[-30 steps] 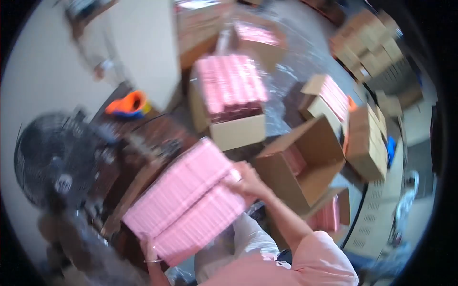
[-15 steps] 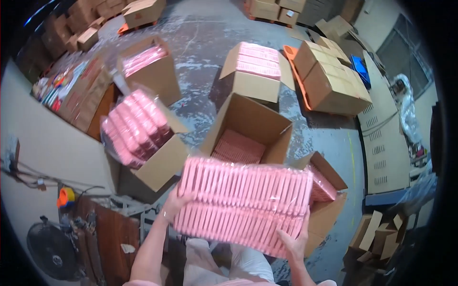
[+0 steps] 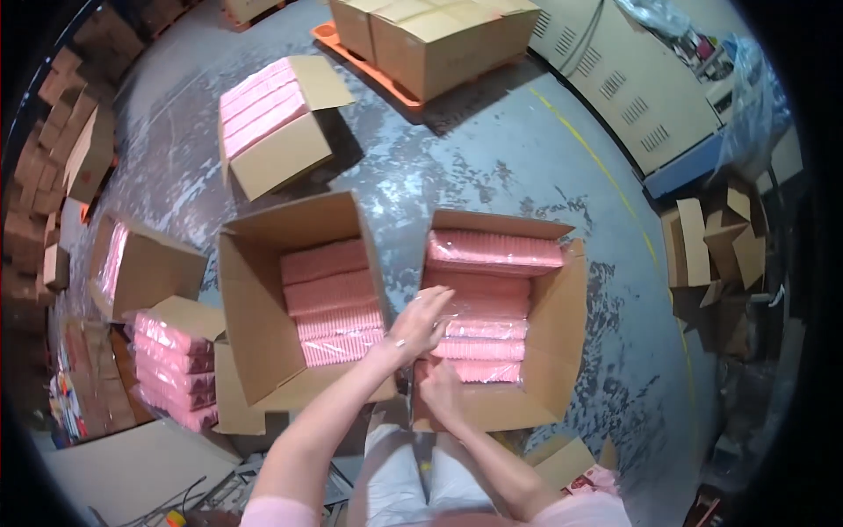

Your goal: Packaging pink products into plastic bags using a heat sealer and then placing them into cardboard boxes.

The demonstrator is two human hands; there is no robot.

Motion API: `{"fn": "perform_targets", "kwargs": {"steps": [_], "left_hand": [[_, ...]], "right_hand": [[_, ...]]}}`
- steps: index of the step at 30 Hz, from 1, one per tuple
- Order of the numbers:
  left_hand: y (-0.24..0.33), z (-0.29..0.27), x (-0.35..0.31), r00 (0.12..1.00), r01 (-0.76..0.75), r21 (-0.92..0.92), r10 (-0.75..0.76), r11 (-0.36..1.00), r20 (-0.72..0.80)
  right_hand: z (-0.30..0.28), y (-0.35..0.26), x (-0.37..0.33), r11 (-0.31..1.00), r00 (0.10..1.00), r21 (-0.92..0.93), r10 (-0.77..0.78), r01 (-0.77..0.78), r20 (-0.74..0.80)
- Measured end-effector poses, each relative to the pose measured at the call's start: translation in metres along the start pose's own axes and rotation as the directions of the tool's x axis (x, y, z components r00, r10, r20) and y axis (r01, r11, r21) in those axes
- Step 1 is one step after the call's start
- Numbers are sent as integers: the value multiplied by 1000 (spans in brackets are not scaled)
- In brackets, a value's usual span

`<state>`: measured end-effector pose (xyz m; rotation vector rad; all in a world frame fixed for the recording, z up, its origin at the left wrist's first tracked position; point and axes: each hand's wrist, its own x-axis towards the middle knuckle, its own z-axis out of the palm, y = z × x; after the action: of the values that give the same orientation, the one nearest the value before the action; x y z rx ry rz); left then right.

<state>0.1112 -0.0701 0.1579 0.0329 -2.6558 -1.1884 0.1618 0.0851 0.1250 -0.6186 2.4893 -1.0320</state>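
Observation:
In front of me stand two open cardboard boxes, both with pink ridged packs in clear plastic inside. The left carton (image 3: 255, 325) has pink packs (image 3: 338, 303) lying in rows on its bottom. Over the left edge of the right carton (image 3: 558, 351) reaches my left hand (image 3: 423, 321), fingers stretched out above the pink packs (image 3: 483, 303). Just nearer to me, at that same edge, is my right hand (image 3: 441, 386) with curled fingers; what they grip, if anything, is hidden. One wrapped pack (image 3: 496, 250) lies higher, along the right carton's far wall.
Farther off, a filled carton (image 3: 281, 158) and cartons on an orange pallet (image 3: 408, 95) stand on the floor. At left are wrapped pink packs (image 3: 176, 369) beside another carton (image 3: 145, 263). Torn cardboard boxes (image 3: 711, 237) lie at right, below a pale machine cabinet (image 3: 632, 97).
The wrapped pink pack that both hands held is out of them. My view has swung right, and both hands are now at the right carton's left edge.

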Motion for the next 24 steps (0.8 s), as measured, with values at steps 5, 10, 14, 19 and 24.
{"fn": "perform_targets", "kwargs": {"steps": [5, 10, 14, 19, 24], "left_hand": [[-112, 121, 108, 994, -110, 798, 46, 592, 103], [-151, 106, 139, 811, -217, 855, -400, 472, 427], [-138, 100, 135, 841, 17, 753, -417, 657, 345], [-17, 64, 112, 968, -218, 40, 211, 975, 136], [159, -74, 27, 893, -430, -59, 434, 901, 117]], "right_hand": [[-84, 106, -82, 959, 949, 87, 281, -271, -146], [-129, 116, -155, 885, 801, 196, 465, -422, -377], [-131, 98, -162, 759, 687, 501, 623, -416, -375], [-196, 78, -88, 976, 873, -80, 141, -201, -467], [-275, -9, 3, 857, 898, -436, -390, 274, -203]]}}
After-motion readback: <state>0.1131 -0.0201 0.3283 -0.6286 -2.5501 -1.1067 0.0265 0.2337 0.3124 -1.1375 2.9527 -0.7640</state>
